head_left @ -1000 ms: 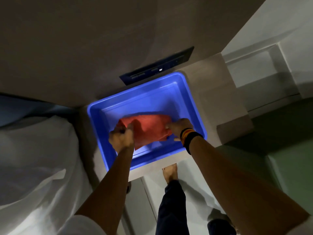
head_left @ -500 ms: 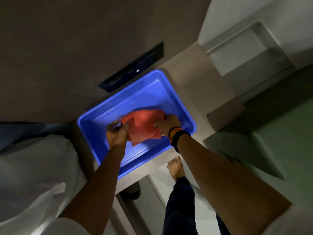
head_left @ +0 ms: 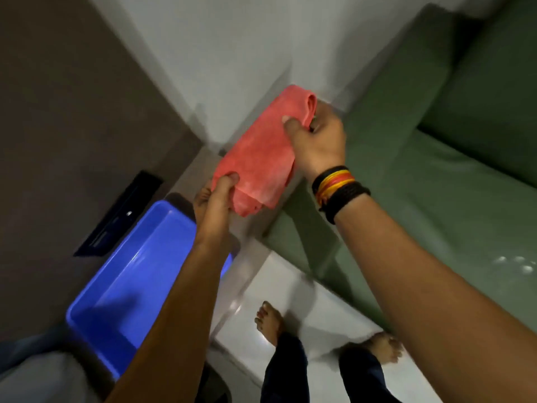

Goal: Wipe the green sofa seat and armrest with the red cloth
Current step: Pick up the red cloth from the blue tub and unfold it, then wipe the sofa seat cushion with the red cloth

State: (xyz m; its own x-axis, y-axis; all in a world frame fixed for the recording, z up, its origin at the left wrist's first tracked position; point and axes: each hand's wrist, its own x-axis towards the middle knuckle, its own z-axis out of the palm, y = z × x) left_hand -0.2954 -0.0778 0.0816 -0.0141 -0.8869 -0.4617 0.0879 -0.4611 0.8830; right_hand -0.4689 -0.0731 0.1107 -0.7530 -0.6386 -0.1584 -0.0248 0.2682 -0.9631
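Note:
The red cloth [head_left: 261,152] is held up in the air, stretched between both hands, over the gap between the blue tub and the sofa. My left hand [head_left: 216,196] pinches its lower corner. My right hand [head_left: 316,138], with dark and orange bands on the wrist, grips its upper end. The green sofa [head_left: 453,199] fills the right side, its seat below my right forearm and its armrest [head_left: 392,91] just right of the cloth. The cloth does not touch the sofa.
A blue plastic tub [head_left: 130,266] stands on a low beige surface at lower left, with nothing in it. A dark wall panel [head_left: 119,213] is behind it. White bedding [head_left: 43,379] lies at the bottom left. My bare feet [head_left: 270,321] stand on the pale floor.
Both hands have lifted the red cloth out of the blue tub and carried it up and right toward the sofa. The view has swung right, bringing the green sofa in.

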